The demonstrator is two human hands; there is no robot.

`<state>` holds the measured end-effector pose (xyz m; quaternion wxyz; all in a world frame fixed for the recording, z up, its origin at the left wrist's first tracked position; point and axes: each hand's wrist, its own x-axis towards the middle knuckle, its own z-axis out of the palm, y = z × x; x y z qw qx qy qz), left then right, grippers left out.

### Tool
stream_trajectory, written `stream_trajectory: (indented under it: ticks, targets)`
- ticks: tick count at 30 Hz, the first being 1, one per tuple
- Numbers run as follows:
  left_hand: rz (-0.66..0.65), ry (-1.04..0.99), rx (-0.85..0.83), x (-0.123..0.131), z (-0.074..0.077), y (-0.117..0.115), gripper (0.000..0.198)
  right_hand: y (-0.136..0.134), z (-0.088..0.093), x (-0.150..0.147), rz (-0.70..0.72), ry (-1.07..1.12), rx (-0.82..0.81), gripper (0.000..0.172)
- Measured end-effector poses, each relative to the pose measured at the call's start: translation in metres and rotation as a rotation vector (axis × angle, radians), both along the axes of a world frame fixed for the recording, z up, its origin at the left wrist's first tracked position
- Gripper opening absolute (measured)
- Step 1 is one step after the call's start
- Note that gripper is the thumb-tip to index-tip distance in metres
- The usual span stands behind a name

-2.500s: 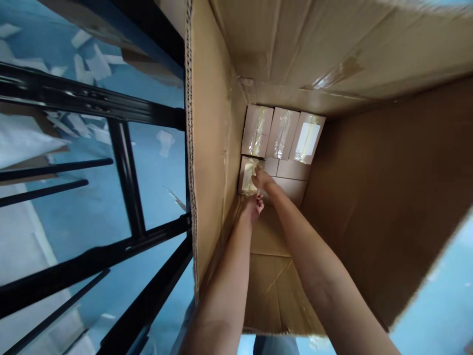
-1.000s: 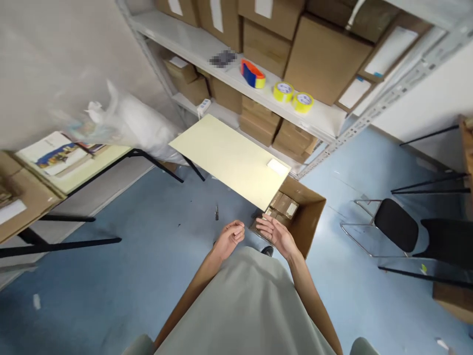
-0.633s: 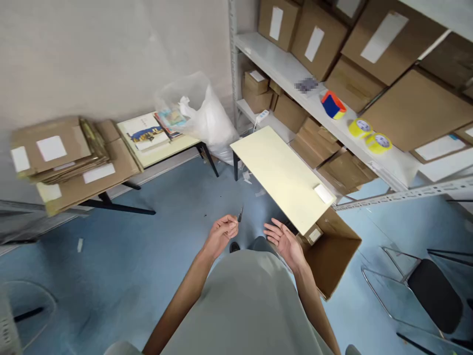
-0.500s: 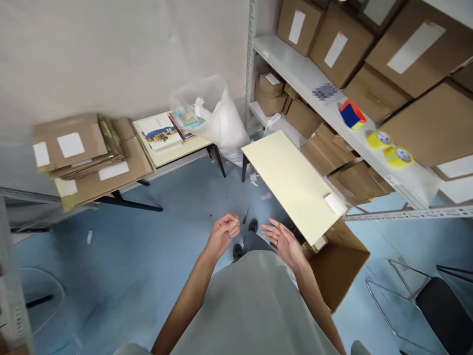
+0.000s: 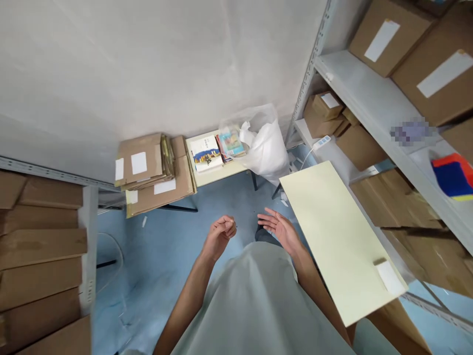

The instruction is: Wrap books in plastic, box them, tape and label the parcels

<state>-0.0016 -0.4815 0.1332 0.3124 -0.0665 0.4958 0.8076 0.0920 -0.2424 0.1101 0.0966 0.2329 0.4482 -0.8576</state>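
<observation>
My left hand (image 5: 220,234) is in front of my body above the blue floor, its fingers curled in with the thumb against them. No object shows in it. My right hand (image 5: 280,228) is held out beside it with fingers spread and holds nothing. Neither hand touches anything. The nearest thing to my right hand is a pale yellow table (image 5: 332,222), with a small white box (image 5: 389,277) at its near end. Ahead, against the wall, stands a second table (image 5: 221,176) with books (image 5: 207,154) and flattened cardboard boxes (image 5: 146,165).
A white plastic bag (image 5: 268,153) bulges beside the books. Shelving (image 5: 369,98) with cardboard boxes runs along the right, holding a power strip (image 5: 320,143) lower down. More boxes (image 5: 40,251) are stacked on the left shelf. An open carton (image 5: 395,325) sits under the near table.
My view has turned left and moved forward, so tables and right shelf sit further right, and the left shelf's boxes have come into view. My left fingers look more tightly curled.
</observation>
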Motion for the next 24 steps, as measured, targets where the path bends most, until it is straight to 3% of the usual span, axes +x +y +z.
stream_trajectory:
  ticks: [3,7,15,19,24]
  targets:
    - [0.045,0.004,-0.030,-0.040,0.004,0.011,0.039,0.018,0.002,-0.056,0.058,0.027,-0.012,0.062]
    - [0.121,-0.022,-0.070,-0.077,-0.002,0.019,0.043,0.032,-0.001,-0.116,0.145,0.025,-0.010,0.059]
    - [0.238,-0.060,-0.092,-0.148,-0.025,-0.001,0.042,0.019,-0.003,-0.203,0.306,0.009,0.070,0.060]
    - [0.266,-0.087,-0.098,-0.208,-0.042,-0.014,0.039,0.008,-0.002,-0.244,0.307,0.023,0.139,0.060]
    - [0.210,-0.113,-0.137,-0.303,-0.064,-0.026,0.035,-0.011,0.009,-0.298,0.182,-0.021,0.235,0.060]
